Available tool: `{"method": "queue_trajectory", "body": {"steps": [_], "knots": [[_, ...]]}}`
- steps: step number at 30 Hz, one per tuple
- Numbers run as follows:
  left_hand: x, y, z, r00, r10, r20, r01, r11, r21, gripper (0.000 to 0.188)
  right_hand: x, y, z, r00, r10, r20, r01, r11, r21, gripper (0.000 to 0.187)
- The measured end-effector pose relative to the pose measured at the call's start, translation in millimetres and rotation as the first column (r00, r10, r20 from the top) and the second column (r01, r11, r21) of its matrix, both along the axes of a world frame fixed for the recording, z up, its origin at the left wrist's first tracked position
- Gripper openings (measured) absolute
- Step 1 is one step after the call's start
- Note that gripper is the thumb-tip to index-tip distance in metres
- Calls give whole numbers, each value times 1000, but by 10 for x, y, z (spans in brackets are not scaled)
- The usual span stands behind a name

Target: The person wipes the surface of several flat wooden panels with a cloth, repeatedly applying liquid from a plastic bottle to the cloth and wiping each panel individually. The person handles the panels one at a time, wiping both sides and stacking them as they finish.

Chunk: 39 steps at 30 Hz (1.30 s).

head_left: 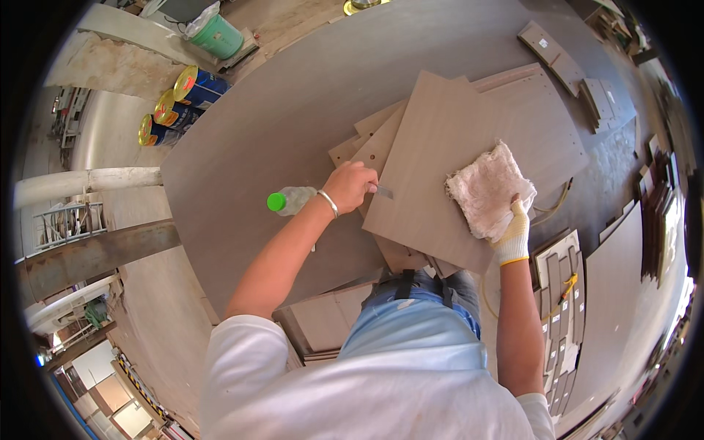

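Note:
My bare left hand [352,186], a bracelet at its wrist, is closed around a small flat metal blade [384,193], perhaps a scraper. The blade reaches over the left edge of a grey-brown wood-grain panel [422,172]. My right hand [513,227] wears a pale knit glove with a yellow-edged cuff. It grips the near right corner of a fluffy pinkish-white cloth [488,187], which lies spread on the panel. More panels [522,95] are stacked unevenly underneath, some with drilled holes. Beside my left wrist lies a clear bottle [295,198] with a green cap.
The stack rests on a large dark tabletop [293,121]. Small board pieces [554,57] lie at the far right. Blue and yellow cans [198,86] and a green bucket [218,37] stand beyond the table's left edge. Strips of board [563,293] and a hose [559,202] are at the right.

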<state>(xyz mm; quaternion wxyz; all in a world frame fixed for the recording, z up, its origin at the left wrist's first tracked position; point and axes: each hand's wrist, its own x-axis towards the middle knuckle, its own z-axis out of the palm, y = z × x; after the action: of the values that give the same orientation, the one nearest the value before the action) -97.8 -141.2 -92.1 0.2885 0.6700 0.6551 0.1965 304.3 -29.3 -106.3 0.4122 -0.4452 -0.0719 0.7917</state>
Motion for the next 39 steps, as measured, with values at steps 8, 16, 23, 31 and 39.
{"method": "queue_trajectory", "body": {"steps": [8, 16, 23, 31, 39], "knots": [[32, 415, -56, 988, 148, 51, -152, 985, 82, 3, -30, 28, 96, 999, 46, 11, -46, 999, -10, 66], [-11, 135, -93, 998, 27, 52, -35, 988, 149, 9, -53, 13, 172, 996, 79, -33, -80, 997, -2, 62], [37, -149, -146, 998, 27, 64, -37, 986, 161, 10, -81, 25, 196, 998, 32, 45, -33, 999, 20, 59], [-90, -1618, -285, 981, 182, 72, -162, 962, -222, 3, -3, 19, 152, 995, 49, 88, -55, 996, 68, 60], [411, -1877, -1117, 665, 746, -34, -743, 656, -130, 22, -2, 47, 220, 976, 102, 194, -108, 994, 22, 70]]}}
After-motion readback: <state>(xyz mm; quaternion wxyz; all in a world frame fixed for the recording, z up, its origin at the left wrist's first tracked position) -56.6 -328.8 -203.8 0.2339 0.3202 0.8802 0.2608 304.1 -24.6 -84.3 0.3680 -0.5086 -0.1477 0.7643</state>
